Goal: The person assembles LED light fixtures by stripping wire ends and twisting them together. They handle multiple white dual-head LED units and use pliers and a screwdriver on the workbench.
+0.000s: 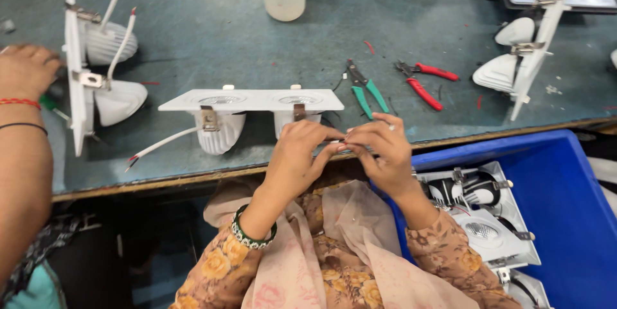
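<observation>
We see the left hand [297,155] and the right hand [379,148] meeting at the near edge of the workbench [212,33], fingertips drawn together around something thin between them; it looks like the wire ends of the fitting in front, but it is too small for us to tell for sure. Both hands are curled, fingers pinched rather than spread, and they touch each other at the tips. Just beyond them stands a white twin downlight fitting [254,100], a flat rectangular plate with two round lenses on top, ribbed white housings below and small metal spring clips on its side. A white cable [160,145] with red and dark tips trails from it to the left. Behind the right hand lie green-handled pliers [366,90] and red-handled pliers [424,81] on the worn, dull green surface. To the right a blue plastic crate [565,200] holds more such fittings. On the left another person's hand [26,68], with red and black threads at the wrist, rests against a second fitting [96,58] turned on its side. A third fitting [524,58] leans at the far right.
</observation>
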